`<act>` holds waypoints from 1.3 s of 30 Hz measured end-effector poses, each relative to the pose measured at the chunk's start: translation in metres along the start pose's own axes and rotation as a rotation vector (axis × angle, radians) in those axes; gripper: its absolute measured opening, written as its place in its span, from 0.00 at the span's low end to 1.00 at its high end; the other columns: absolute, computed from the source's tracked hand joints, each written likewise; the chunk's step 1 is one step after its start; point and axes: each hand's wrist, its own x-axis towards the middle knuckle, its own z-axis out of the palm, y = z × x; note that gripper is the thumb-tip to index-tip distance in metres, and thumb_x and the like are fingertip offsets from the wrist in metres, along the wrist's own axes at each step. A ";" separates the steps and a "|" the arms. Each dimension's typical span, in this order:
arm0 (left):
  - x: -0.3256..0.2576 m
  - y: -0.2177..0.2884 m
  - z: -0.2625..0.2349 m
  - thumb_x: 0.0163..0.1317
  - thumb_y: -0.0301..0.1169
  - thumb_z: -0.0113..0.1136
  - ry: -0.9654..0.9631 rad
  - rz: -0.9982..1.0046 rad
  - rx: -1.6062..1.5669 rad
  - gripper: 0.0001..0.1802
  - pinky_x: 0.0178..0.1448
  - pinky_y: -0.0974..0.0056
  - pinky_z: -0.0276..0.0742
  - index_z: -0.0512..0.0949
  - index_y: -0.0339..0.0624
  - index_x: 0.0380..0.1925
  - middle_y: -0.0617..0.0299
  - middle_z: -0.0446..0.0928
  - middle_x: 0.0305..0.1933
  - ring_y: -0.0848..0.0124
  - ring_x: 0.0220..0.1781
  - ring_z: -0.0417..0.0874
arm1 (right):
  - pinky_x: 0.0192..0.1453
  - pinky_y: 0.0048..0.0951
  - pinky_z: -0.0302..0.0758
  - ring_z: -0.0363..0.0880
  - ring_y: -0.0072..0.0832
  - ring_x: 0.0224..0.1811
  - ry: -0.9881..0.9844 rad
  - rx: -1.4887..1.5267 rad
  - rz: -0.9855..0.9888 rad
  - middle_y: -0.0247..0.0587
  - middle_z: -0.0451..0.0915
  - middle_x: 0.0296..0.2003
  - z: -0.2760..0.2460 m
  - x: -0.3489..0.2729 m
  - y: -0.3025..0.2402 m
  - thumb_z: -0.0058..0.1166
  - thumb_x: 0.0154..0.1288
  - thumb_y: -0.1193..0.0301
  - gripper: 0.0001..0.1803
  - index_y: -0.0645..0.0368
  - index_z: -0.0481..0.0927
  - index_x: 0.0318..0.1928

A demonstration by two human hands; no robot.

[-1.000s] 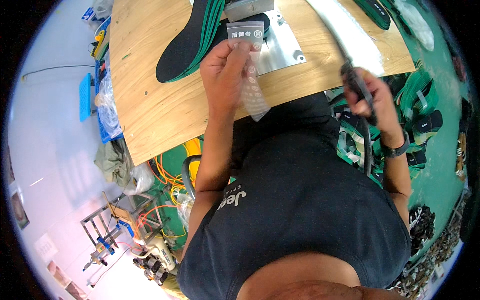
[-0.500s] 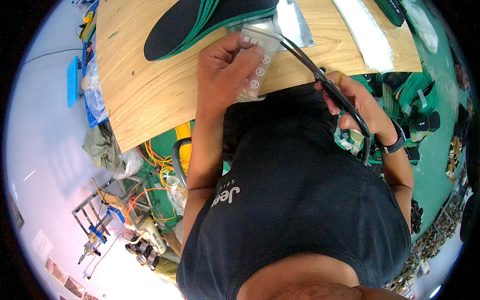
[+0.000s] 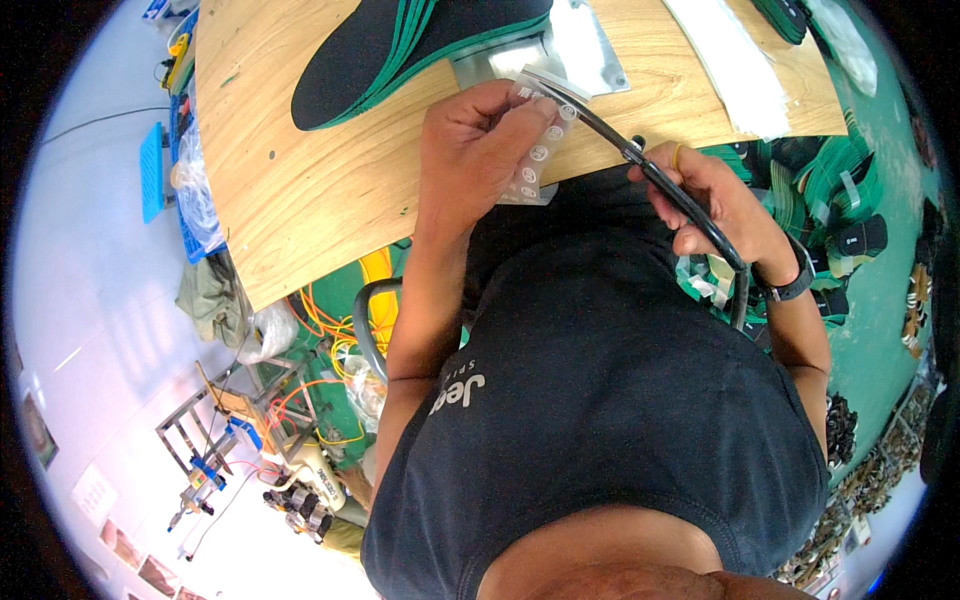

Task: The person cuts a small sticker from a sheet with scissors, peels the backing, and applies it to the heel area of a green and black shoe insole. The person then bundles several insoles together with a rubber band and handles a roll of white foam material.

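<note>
Both hands came together: left hand (image 3: 480, 150) pinches the label strip (image 3: 535, 150) up off the worktop (image 3: 300, 200), so scissors (image 3: 640, 165), gripped by right hand (image 3: 715, 205), reach its edge.

Scissors (image 3: 640, 165) (black-handled) at clear label strip (image 3: 535, 150).

Single head-worn fisheye view, looking steeply down from above the wearer's own chest, close to both hands. Faces forward over the pale wooden tabletop (image 3: 300, 190) at the top; straight edges bending toward the dark rim.
</note>
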 end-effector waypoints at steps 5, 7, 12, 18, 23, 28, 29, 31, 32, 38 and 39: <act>0.000 -0.004 -0.002 0.59 0.28 0.61 -0.009 -0.019 0.008 0.06 0.22 0.78 0.60 0.82 0.35 0.29 0.69 0.78 0.22 0.86 0.20 0.70 | 0.32 0.16 0.64 0.67 0.15 0.29 0.007 0.012 0.003 0.29 0.69 0.30 0.001 0.000 0.001 0.70 0.44 0.42 0.44 0.68 0.72 0.49; 0.000 -0.005 -0.003 0.59 0.28 0.61 -0.029 -0.045 0.030 0.06 0.23 0.77 0.61 0.82 0.35 0.29 0.69 0.78 0.22 0.87 0.20 0.70 | 0.31 0.15 0.63 0.67 0.14 0.27 0.009 0.036 0.027 0.27 0.70 0.27 0.002 0.001 -0.001 0.70 0.45 0.43 0.42 0.67 0.74 0.48; 0.000 -0.003 0.000 0.59 0.27 0.61 -0.007 -0.058 0.005 0.06 0.23 0.77 0.60 0.82 0.34 0.28 0.69 0.78 0.21 0.86 0.20 0.70 | 0.29 0.15 0.62 0.66 0.13 0.25 0.068 -0.039 -0.010 0.25 0.69 0.24 0.001 0.000 0.007 0.69 0.46 0.45 0.39 0.67 0.76 0.46; 0.000 -0.007 -0.005 0.57 0.26 0.61 -0.032 -0.044 0.003 0.06 0.21 0.77 0.63 0.82 0.33 0.28 0.63 0.79 0.23 0.83 0.19 0.72 | 0.31 0.18 0.63 0.65 0.15 0.26 0.088 -0.116 -0.059 0.24 0.69 0.25 0.002 0.000 0.003 0.73 0.44 0.48 0.37 0.66 0.75 0.44; -0.002 0.000 -0.001 0.56 0.26 0.61 -0.033 -0.040 0.073 0.06 0.21 0.76 0.63 0.81 0.33 0.27 0.62 0.78 0.22 0.81 0.18 0.72 | 0.32 0.17 0.62 0.63 0.14 0.27 0.116 -0.182 -0.137 0.24 0.69 0.25 0.002 -0.002 0.007 0.74 0.44 0.52 0.35 0.66 0.74 0.42; -0.003 0.006 0.006 0.56 0.26 0.59 -0.071 -0.072 0.139 0.07 0.20 0.75 0.61 0.81 0.32 0.25 0.63 0.77 0.20 0.81 0.17 0.70 | 0.28 0.18 0.61 0.62 0.14 0.24 0.085 0.078 0.132 0.25 0.68 0.23 0.010 -0.011 -0.009 0.72 0.49 0.59 0.25 0.63 0.75 0.37; -0.004 0.006 0.007 0.56 0.26 0.59 -0.078 -0.085 0.159 0.07 0.20 0.76 0.61 0.81 0.33 0.26 0.63 0.76 0.20 0.81 0.17 0.70 | 0.27 0.19 0.60 0.62 0.14 0.23 0.120 -0.010 0.084 0.25 0.68 0.22 0.008 -0.014 -0.009 0.72 0.49 0.59 0.24 0.63 0.75 0.37; -0.007 0.006 0.007 0.56 0.27 0.59 -0.092 -0.111 0.197 0.07 0.20 0.76 0.60 0.81 0.33 0.27 0.64 0.76 0.19 0.81 0.16 0.69 | 0.25 0.20 0.59 0.61 0.15 0.22 0.192 -0.190 -0.003 0.25 0.66 0.20 0.007 -0.020 -0.001 0.72 0.49 0.60 0.22 0.62 0.76 0.35; -0.008 0.015 0.009 0.59 0.26 0.60 -0.097 -0.184 0.161 0.06 0.27 0.75 0.67 0.81 0.33 0.29 0.65 0.78 0.24 0.82 0.23 0.75 | 0.25 0.22 0.58 0.61 0.16 0.21 0.305 -0.294 -0.201 0.26 0.67 0.20 0.003 -0.022 0.004 0.72 0.50 0.60 0.20 0.60 0.76 0.33; 0.014 -0.024 0.007 0.61 0.29 0.58 -0.043 0.343 0.591 0.08 0.49 0.65 0.74 0.82 0.36 0.34 0.55 0.81 0.41 0.65 0.44 0.80 | 0.34 0.28 0.73 0.80 0.29 0.29 0.861 -0.744 -0.148 0.47 0.80 0.27 -0.081 -0.030 0.010 0.64 0.57 0.64 0.20 0.65 0.77 0.44; 0.017 -0.029 0.008 0.61 0.30 0.58 -0.071 0.309 0.623 0.08 0.51 0.63 0.74 0.82 0.36 0.34 0.54 0.81 0.41 0.63 0.44 0.80 | 0.36 0.30 0.75 0.82 0.34 0.31 0.898 -0.869 -0.090 0.51 0.81 0.30 -0.100 -0.028 0.011 0.62 0.58 0.62 0.21 0.65 0.76 0.46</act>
